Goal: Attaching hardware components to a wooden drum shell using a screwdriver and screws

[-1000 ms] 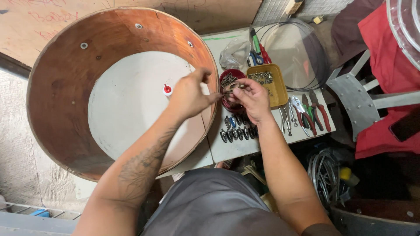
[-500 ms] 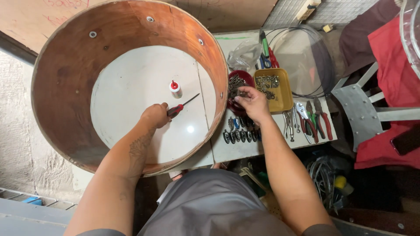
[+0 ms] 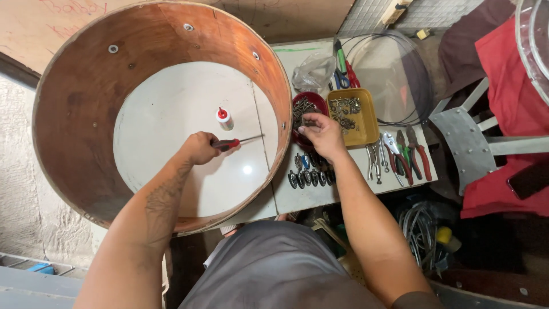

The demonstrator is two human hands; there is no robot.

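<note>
Gripping screwdriver inside drum shell; reaching screws

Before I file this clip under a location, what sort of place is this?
Probably a small workshop, perhaps for making drums: a big round wooden shell stands on the bench, pliers lie in a row, and a yellow tray holds small metal parts. The left hand holds a screwdriver.

One wooden drum shell, one screwdriver, one glue bottle, one red bowl, one yellow tray
</note>
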